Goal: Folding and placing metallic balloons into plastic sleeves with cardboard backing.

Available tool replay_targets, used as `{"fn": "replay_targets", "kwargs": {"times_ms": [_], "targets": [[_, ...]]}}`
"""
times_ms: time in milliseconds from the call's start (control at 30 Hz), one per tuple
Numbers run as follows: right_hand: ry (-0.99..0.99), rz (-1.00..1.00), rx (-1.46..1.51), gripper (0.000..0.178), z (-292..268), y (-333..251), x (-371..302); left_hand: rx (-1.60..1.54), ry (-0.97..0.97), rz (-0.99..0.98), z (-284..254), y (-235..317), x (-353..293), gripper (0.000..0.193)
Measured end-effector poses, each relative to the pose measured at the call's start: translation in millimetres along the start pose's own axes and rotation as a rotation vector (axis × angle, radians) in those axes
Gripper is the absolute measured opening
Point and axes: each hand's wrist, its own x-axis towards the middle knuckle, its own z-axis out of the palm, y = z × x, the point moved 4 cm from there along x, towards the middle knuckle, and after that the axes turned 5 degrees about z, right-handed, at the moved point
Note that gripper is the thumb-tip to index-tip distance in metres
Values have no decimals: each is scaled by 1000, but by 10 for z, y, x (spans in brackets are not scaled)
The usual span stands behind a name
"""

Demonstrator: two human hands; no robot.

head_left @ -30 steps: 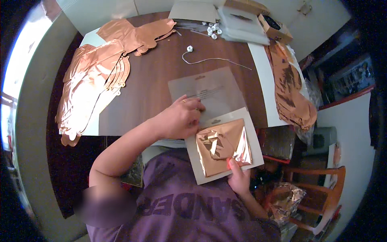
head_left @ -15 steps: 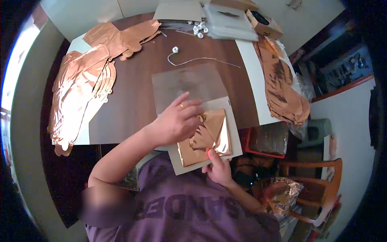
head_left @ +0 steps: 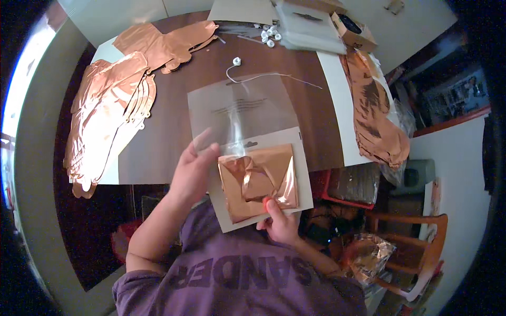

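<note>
My right hand (head_left: 280,227) grips the lower edge of a pale card (head_left: 304,181), its thumb on the front with something red at the tip. A folded copper-coloured foil sheet (head_left: 266,181) lies flat against that card, which has a hang slot near its upper edge. Beyond the card stretches a clear plastic bag (head_left: 247,105) with small print. My left hand (head_left: 195,168) pinches the bag's left side, thumb in front and fingers showing hazily through the film. Whether the card's upper edge sits inside the bag, I cannot tell.
Copper foil shapes (head_left: 108,105) are piled at the table's left, and more foil (head_left: 369,116) hangs over its right end. Farther back are a white spool (head_left: 236,61) with trailing string, several white spools (head_left: 270,36), stacked clear bags (head_left: 308,26) and a small box (head_left: 352,31). A wooden chair (head_left: 435,237) stands right.
My left hand has moved left and down from above the foil to the bag's left side. The bag now shows spread above the card; my right hand keeps its grip.
</note>
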Motion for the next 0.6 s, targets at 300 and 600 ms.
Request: {"fn": "replay_targets", "kwargs": {"times_ms": [300, 600], "targets": [[-46, -106, 88, 29, -10, -47, 8, 108, -24, -222, -41, -68, -358, 34], [-100, 9, 85, 28, -3, 57, 3, 1524, -32, 1218, 405, 542, -328, 37]]}}
